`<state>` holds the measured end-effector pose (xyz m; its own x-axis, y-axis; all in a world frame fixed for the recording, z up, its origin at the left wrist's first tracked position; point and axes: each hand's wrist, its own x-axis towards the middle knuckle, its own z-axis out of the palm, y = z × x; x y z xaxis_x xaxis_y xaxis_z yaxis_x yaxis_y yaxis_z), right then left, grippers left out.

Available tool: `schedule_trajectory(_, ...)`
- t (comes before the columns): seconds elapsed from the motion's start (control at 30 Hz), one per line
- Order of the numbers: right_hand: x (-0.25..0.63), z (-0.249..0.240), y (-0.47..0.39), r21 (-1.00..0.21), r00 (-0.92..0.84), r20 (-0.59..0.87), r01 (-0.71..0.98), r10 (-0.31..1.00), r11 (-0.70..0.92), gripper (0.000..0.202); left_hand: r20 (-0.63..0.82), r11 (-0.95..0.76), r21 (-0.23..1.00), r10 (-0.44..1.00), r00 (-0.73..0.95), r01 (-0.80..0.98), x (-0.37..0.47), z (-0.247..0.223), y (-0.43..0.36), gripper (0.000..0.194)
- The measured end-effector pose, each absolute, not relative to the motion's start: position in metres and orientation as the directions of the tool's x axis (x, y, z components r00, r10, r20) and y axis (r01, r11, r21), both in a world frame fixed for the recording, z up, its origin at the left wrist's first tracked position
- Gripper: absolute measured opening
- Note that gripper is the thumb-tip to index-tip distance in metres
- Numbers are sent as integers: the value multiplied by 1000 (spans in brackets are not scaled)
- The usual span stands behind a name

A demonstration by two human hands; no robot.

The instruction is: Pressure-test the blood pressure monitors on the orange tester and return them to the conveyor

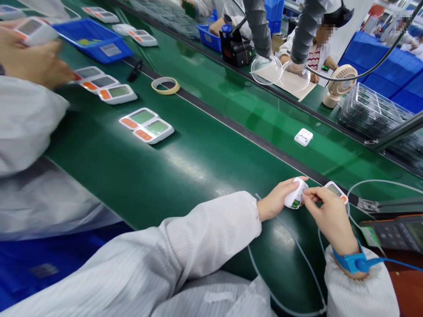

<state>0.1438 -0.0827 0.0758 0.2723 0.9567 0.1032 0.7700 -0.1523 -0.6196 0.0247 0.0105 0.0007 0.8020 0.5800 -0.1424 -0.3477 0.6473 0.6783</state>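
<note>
In the head view, my left hand (276, 200) grips a small white electronic device (296, 192) whose lower end shows green inside. My right hand (330, 213), with a blue wrist strap (352, 259) around its wrist, pinches its thumb and forefinger together at the right edge of that device. Whatever lies between those fingertips is too small to make out. Just behind my right hand lies a white device with a screen and an orange button (336, 190), partly covered by the fingers.
Several similar screen devices (147, 125) lie on the green bench (198, 176), near a tape roll (165, 86) and a blue tray (110, 50). A co-worker's hands (36, 57) hold another at left. One white device (303, 137) lies beyond the dark strip. Clear tubing (297, 246) loops nearby.
</note>
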Motion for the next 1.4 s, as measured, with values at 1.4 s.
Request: schedule_trajectory(1.4, 136, 63, -78, -613, 287, 185, 781, 940, -118, 17, -154, 583, 744, 625, 765, -326, 25, 0, 7, 74)
